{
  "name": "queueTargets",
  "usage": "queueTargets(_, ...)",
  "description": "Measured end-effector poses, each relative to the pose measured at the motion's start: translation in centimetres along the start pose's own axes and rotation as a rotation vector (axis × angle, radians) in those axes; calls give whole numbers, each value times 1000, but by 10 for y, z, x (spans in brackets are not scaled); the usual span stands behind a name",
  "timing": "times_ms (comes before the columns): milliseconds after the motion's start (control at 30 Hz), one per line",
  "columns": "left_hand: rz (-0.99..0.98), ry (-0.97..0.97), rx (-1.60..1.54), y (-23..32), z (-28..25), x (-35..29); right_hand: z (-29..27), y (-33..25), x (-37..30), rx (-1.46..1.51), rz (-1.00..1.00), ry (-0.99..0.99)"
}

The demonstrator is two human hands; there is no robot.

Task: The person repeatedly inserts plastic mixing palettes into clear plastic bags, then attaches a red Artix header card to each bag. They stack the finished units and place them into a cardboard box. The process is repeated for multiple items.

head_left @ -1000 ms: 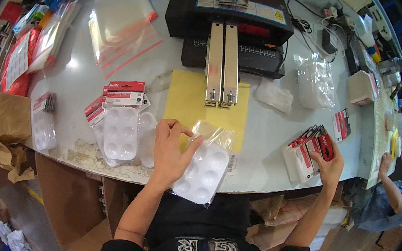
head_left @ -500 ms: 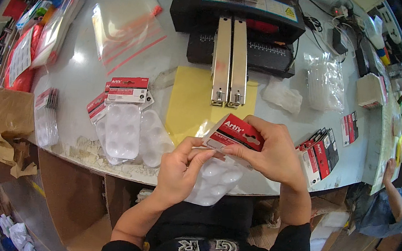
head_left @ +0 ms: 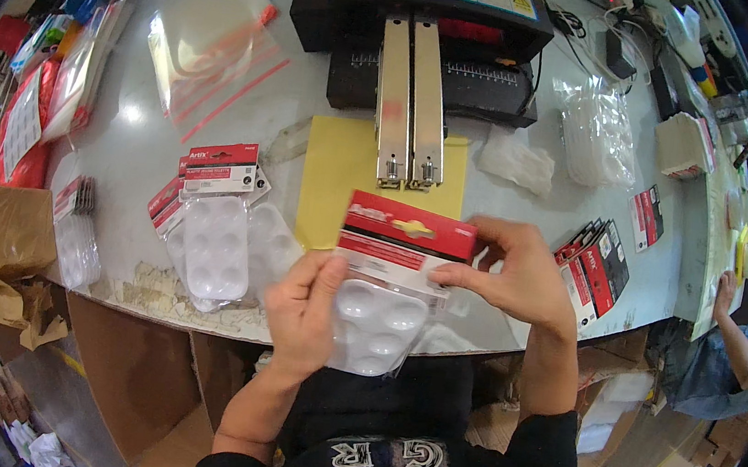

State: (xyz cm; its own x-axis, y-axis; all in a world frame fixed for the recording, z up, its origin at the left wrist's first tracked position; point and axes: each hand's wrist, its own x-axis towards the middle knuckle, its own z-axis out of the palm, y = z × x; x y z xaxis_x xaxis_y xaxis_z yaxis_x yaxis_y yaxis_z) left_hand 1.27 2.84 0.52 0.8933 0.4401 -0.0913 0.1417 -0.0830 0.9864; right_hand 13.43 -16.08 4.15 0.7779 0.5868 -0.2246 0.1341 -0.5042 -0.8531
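Between my hands, at the table's near edge, is a white plastic paint palette (head_left: 378, 331) in a clear bag, with a red and white header card (head_left: 407, 237) over the bag's top. My left hand (head_left: 300, 313) pinches the card's lower left corner with thumb and fingers. At the card's right end, my right hand (head_left: 517, 273) grips it, thumb in front and fingers behind. The palette hangs below the card, tilted slightly. Just beyond the card stand the two metal arms (head_left: 412, 99) of a black bench machine (head_left: 436, 15), over a yellow sheet (head_left: 331, 164).
Carded palettes (head_left: 217, 253) lie in a pile at left, with another stack (head_left: 80, 241) farther left. Folded header cards (head_left: 597, 282) stand at right. Clear bags (head_left: 207, 39) and wrapped palettes (head_left: 597, 134) lie farther back. Another person's arm (head_left: 737, 330) rests at the right edge.
The header card has turned from a slant to face up more squarely, and the palette has moved slightly left and straightened. Both hands still hold on; the left has shifted left.
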Motion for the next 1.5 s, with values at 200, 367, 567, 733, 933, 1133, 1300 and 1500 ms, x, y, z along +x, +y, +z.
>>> queueTargets(200,-60,22,-50,-6,-2,2,18,13,-16,442,307,-57)
queueTargets(367,-43,58,-87,-13,3,2,31,20,-20,474,324,42)
queueTargets(567,-61,53,-8,-19,-3,0,35,23,-31,556,202,38)
queueTargets(733,-119,-9,97,-20,0,8,45,29,-22,801,362,49)
queueTargets(933,-80,-32,35,-23,5,26,59,41,-10,1033,281,192)
queueTargets(1133,-146,-30,205,-21,14,39,57,40,4,944,354,284)
queueTargets(1300,-89,-12,39,-45,19,70,61,60,33,996,150,330)
queueTargets(1500,-39,-12,48,-55,20,65,54,49,30,842,152,337)
